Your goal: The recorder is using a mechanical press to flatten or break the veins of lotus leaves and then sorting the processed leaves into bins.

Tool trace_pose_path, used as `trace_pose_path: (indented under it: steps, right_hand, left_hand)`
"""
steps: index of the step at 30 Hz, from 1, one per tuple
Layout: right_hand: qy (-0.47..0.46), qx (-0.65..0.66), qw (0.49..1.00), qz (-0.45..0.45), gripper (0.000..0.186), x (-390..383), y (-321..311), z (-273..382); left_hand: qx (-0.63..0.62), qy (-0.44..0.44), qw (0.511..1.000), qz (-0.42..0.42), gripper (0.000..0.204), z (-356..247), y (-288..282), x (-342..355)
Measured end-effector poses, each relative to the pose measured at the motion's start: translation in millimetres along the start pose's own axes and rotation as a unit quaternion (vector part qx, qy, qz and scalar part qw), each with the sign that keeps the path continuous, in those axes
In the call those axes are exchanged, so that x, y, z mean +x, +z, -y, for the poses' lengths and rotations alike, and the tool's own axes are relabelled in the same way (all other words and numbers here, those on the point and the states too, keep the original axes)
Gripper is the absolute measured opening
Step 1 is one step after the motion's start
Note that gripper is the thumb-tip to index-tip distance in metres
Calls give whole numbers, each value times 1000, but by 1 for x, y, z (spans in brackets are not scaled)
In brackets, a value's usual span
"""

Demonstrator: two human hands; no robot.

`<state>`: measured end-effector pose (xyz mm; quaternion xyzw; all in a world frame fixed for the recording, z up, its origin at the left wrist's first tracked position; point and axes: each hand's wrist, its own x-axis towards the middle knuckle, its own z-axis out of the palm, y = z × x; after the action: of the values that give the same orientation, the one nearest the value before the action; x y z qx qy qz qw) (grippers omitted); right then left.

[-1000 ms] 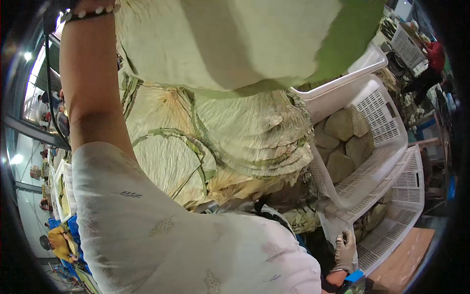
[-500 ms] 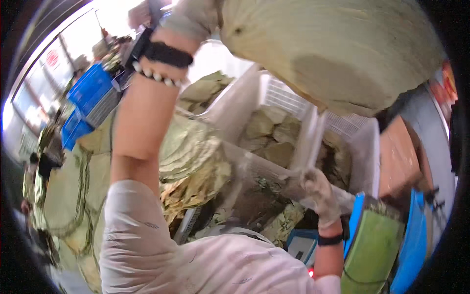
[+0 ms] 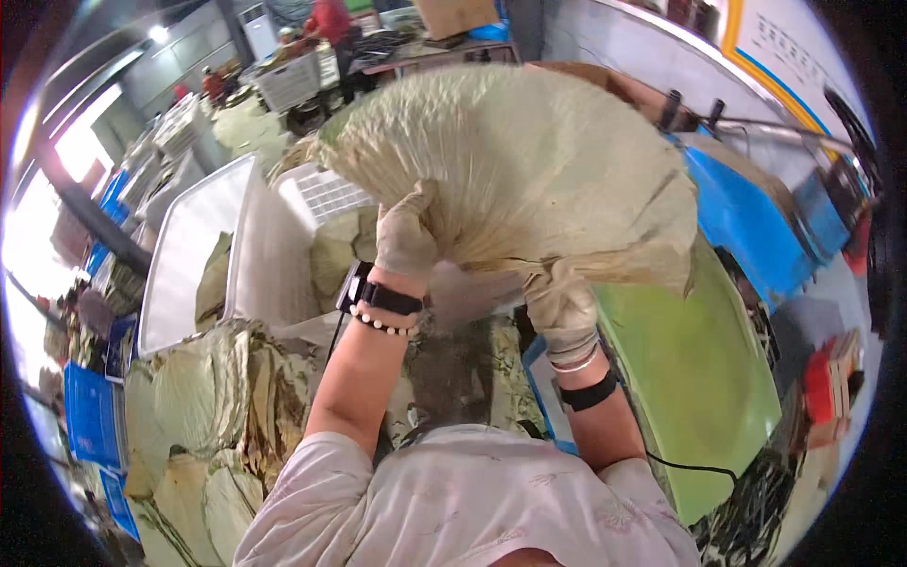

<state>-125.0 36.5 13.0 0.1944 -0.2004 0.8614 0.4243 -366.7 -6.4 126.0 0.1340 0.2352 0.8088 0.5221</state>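
Note:
A large dried lotus leaf (image 3: 567, 161), pale green-beige with ribs fanning out, spreads in front of me, its gathered edge toward my body. My left hand (image 3: 406, 234), in a whitish glove, is closed on that edge at the left. At the right part of the same edge, my right hand (image 3: 563, 300), gloved too, pinches the leaf. Below the right hand and the leaf lies a smooth green board (image 3: 690, 387). Stacked dried leaves (image 3: 194, 397) lie to the left of my left forearm.
White plastic crates (image 3: 248, 241) with leaves inside stand left of the held leaf. Blue panels (image 3: 746, 213) rise beyond the green board at the right. Blue bins (image 3: 94, 416) sit at the far left. A person in red (image 3: 331, 24) stands in the background near a table.
The leaf has come down from high up to in front of my chest. My right hand, earlier apart from it near a crate's edge, now grips it too. The view has swung to the right.

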Motion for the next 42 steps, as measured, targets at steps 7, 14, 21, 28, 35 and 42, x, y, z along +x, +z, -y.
trace_pose_path:
  steps: [7,14,21,28,35,42]
  right_hand:
    - [-211,-281,901,-253,44,2,127,49]
    - [-341,-844,407,-75,53,-45,115,135]
    - [-364,-385,805,-268,54,-69,101,144]
    - [-391,-436,775,-239,45,-61,129,153]
    - [-465,-310,797,-227,37,-99,99,162]
    - [-511,-373,672,-385,34,-172,97,152]
  left_hand:
    - [104,103,985,88,32,78,61,-40]
    - [60,49,942,327,39,103,90,-22]
    - [-2,-47,962,270,33,144,91,-1]
    - [2,23,922,386,22,151,92,48]
    - [-10,-217,916,336,48,192,71,72]
    - [85,-264,918,282,44,223,53,38]
